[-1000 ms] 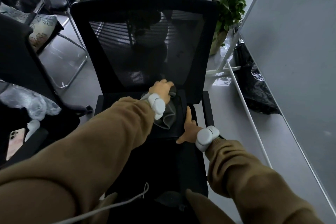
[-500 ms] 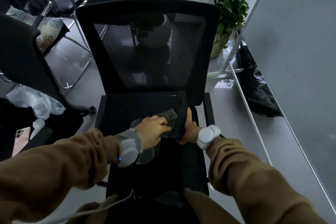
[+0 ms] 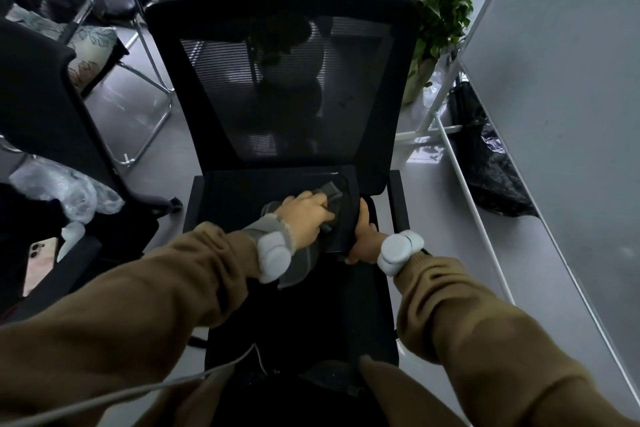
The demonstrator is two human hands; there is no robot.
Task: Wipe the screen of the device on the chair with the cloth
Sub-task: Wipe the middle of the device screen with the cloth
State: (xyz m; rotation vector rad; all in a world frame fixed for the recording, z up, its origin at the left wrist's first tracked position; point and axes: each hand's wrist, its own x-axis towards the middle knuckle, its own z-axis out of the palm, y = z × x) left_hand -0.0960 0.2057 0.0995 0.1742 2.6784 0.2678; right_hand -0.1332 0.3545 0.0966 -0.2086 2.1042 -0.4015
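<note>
Hands meet over the seat of a black mesh-backed chair, where a dark flat device lies. The left hand presses a grey cloth onto the screen near its right side, fingers closed over the fabric. The right hand grips the device's right edge, thumb along it.

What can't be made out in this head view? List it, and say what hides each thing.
- Device screen condition: head view, too dark to tell smudges; left hand and grey cloth cover part.
- Right hand fingers: curled behind the device's right edge.
- Chair base: hidden under the seat.
- Phone at left: partly hidden by dark things around it.
</note>
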